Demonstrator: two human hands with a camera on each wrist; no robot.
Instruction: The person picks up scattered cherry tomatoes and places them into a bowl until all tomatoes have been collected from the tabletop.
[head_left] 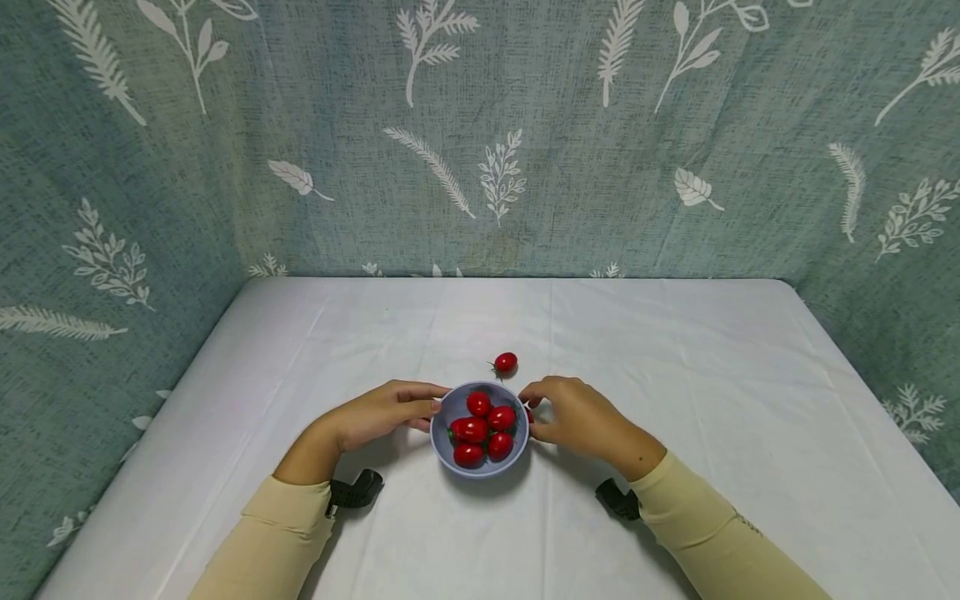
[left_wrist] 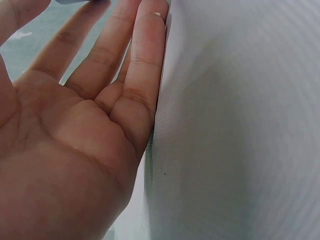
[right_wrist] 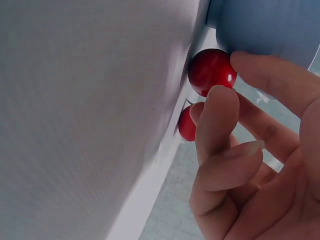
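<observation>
A blue-grey bowl (head_left: 480, 472) stands on the table with several red cherry tomatoes (head_left: 470, 430) inside. My left hand (head_left: 382, 412) holds the bowl's left side, thumb at the rim and fingers along the outside; in the left wrist view the bowl's edge (left_wrist: 72, 1) barely shows. Just right of the bowl, my right hand (head_left: 581, 417) pinches a cherry tomato (right_wrist: 212, 72) between thumb and fingertips, low beside the bowl's wall (right_wrist: 270, 30). From above, the fingers mostly hide that tomato. Behind the bowl lies another loose cherry tomato (head_left: 506, 363) with a green stem.
A white cloth (head_left: 675, 358) covers the table. Green curtains (head_left: 337, 225) with white leaf prints hang behind it and at both sides. A black wrist device (head_left: 358, 490) sits on the left wrist, and a similar one (head_left: 618, 500) on the right.
</observation>
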